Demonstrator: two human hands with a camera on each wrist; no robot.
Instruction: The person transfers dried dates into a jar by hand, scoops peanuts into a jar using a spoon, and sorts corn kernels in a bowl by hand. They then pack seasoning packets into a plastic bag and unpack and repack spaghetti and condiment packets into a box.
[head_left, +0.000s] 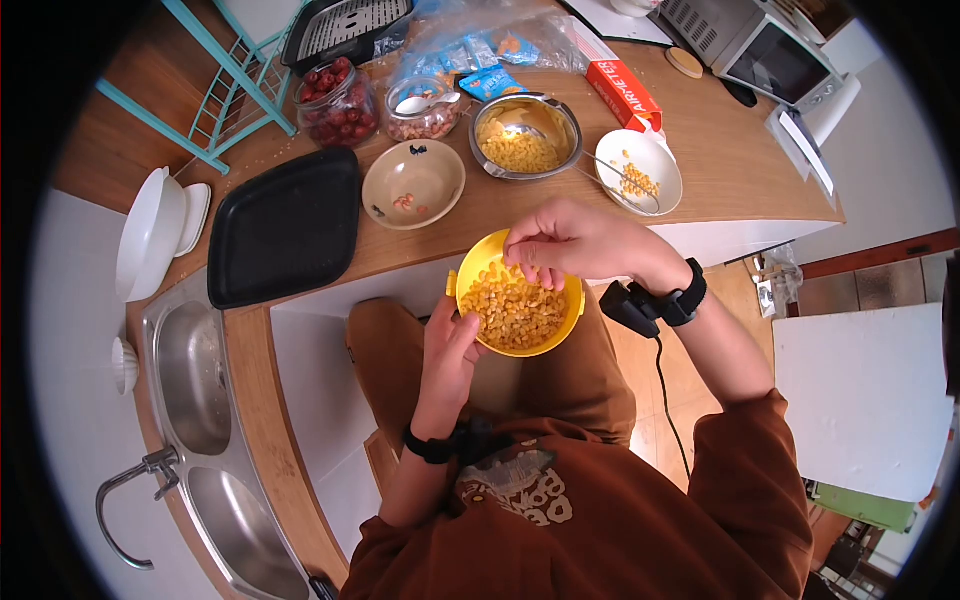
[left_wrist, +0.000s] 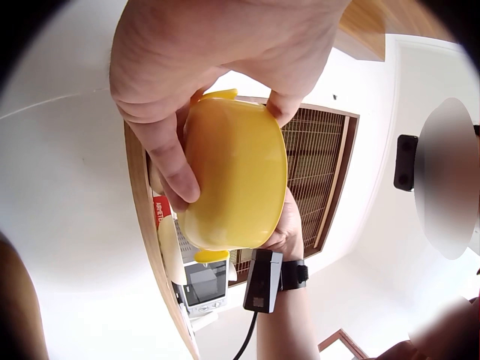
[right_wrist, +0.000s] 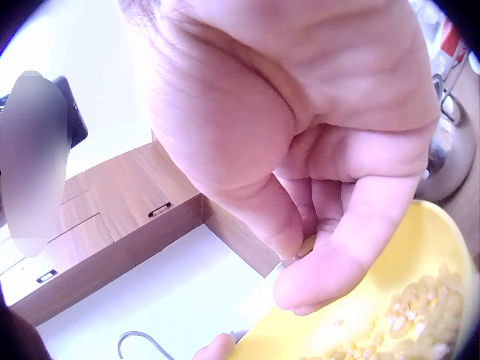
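Note:
My left hand (head_left: 447, 352) holds a yellow bowl (head_left: 482, 258) over my lap, thumb at the rim and fingers against its outside. Corn kernels (head_left: 515, 315) fill the lower part of the bowl. My right hand (head_left: 572, 240) is over the bowl's far rim, its fingers bent down. In the right wrist view, the thumb and fingertips pinch a small yellowish corn kernel (right_wrist: 307, 245). Farther off on the counter stand a steel bowl (head_left: 572, 130) of yellow kernels and a white bowl (head_left: 668, 165) with some kernels and a thin metal utensil.
On the wooden counter (head_left: 740, 170) are a beige bowl (head_left: 385, 180) with a few reddish bits, a black tray (head_left: 285, 230), a jar of red fruit (head_left: 340, 105) and a jar with a white spoon (head_left: 412, 104). A double sink (head_left: 190, 375) is at the left.

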